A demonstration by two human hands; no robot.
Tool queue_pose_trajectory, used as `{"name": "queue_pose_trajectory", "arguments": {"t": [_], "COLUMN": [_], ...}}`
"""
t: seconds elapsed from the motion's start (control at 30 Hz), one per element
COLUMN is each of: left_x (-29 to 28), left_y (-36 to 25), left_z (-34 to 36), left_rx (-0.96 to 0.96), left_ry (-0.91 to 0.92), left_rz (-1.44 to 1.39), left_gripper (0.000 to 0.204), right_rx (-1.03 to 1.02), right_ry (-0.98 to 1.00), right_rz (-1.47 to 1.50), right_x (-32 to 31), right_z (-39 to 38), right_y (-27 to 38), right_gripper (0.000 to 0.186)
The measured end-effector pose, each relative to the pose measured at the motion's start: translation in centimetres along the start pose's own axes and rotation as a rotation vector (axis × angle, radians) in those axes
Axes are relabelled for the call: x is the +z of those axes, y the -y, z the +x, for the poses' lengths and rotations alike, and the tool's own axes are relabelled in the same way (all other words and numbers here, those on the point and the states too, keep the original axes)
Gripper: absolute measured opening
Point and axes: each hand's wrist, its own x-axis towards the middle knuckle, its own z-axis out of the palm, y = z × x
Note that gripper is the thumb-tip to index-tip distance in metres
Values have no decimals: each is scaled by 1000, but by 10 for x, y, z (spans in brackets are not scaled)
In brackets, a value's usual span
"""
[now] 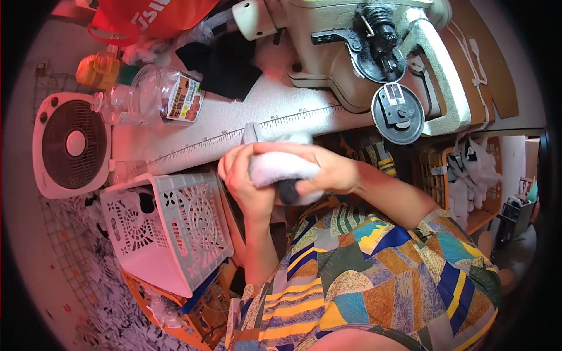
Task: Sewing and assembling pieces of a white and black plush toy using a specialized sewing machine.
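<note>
Above the front edge of the worktable I hold a soft, fluffy white and black piece (281, 168) between both hands. My left hand (243, 178) wraps round its left side, with the fingers curled over the top. My right hand (335, 169) grips its right side, the thumb pressed near the dark part. The white pile faces up and a black section shows underneath; the fingers cover much of the rest. Just behind my hands, a grey tapered object (250, 133) stands by the table's ruler marks. Its kind is unclear.
A cream sewing machine (328, 52) with a round dark disc (398, 114) stands at the back right. On the left are a clear plastic jar (153, 93), a box fan (75, 143) and a white plastic crate (196, 234). Black cloth (225, 67) lies behind.
</note>
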Motion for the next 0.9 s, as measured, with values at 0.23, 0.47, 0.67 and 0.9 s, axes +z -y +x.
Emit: {"name": "queue_pose_trajectory", "arguments": {"t": [0.23,0.47,0.67,0.9], "left_x": [-23,-31,-19,-28], "left_y": [-7,-44,-59,-42], "left_z": [-8,-18,-44,-33], "left_rx": [-39,46,178,173], "left_ry": [176,49,41,24], "left_rz": [96,207,242,382], "left_gripper": [23,17,24,44], "right_rx": [68,-69,-629,-810], "right_ry": [-138,-327,-655,-94], "right_rz": [-46,-303,-1473,-1701], "right_x": [6,10,12,19], "right_z": [-2,11,21,19], "right_y": [5,11,-5,13], "right_gripper": [87,59,30,39]}}
